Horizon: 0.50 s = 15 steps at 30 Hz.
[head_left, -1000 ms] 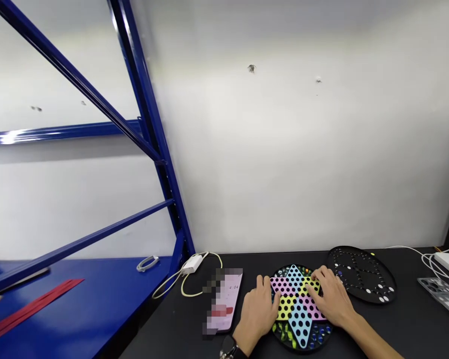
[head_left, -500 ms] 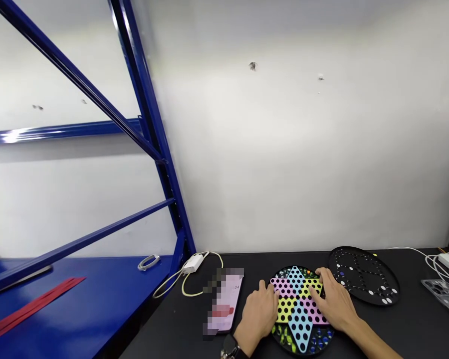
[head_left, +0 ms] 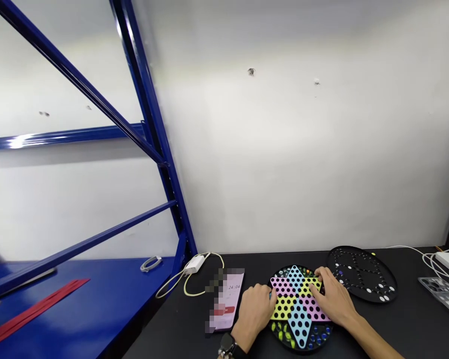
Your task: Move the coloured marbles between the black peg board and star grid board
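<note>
A round Chinese checkers board (head_left: pixel 299 326) lies on the black table, its star in pink, yellow and light blue with black holes. Green, blue and other coloured marbles sit in the pockets around the star. My left hand (head_left: pixel 255 306), with a dark watch on the wrist, grips the board's left edge; the fingers are bent and the thumb rests by the pink and yellow points. On the opposite side my right hand (head_left: pixel 334 298) holds the upper right edge, fingers curled over the rim and thumb on the star. The undersides of the fingers are hidden.
A second round black board (head_left: pixel 362 274) with white pieces lies behind at the right. Left of my hands is a phone (head_left: pixel 228 301), with a white charger (head_left: pixel 194 264) and cable. Another phone (head_left: pixel 443 294) lies far right. A blue frame (head_left: pixel 149 119) stands left, near red cloth (head_left: pixel 33 314).
My left hand's fingers have drawn in and bent more at the board's left edge. My right hand keeps its hold. The view has shifted slightly.
</note>
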Available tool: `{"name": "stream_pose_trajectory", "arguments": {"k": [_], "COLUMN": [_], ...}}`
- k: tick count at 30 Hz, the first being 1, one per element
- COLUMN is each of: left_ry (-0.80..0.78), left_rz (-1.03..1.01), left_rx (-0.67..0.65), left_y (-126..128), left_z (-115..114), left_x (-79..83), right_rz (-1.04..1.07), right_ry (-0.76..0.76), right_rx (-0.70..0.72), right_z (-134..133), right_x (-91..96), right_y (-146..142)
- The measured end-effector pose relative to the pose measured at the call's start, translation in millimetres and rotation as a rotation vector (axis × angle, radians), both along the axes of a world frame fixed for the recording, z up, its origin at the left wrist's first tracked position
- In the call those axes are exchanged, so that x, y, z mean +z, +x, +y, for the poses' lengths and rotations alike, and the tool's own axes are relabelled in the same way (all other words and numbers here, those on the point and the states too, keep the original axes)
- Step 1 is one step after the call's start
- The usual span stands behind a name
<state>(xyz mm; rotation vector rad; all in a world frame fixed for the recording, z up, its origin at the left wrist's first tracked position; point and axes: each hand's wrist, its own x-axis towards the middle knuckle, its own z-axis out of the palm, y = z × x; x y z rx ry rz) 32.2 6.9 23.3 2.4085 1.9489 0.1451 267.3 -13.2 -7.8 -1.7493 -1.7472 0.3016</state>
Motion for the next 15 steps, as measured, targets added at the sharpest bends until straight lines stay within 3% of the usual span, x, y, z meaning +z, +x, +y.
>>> {"name": "stream_pose_trajectory", "arguments": {"k": [10, 15], "left_ry": [0.016, 0.068], "left_rz": [-0.148, -0.293], "left_rx": [0.046, 0.095], "left_y": [-4.3, -8.2], "left_z": [12.1, 18.9], "left_x": [-4.1, 8.3], "right_rz": [0.061, 0.204], "right_ry": [-0.042, 0.004], "right_rx": [0.008, -0.060], "right_z": [1.9, 6.8], "right_x": [0.5, 10.4], "right_y": [3.6, 8.1]}}
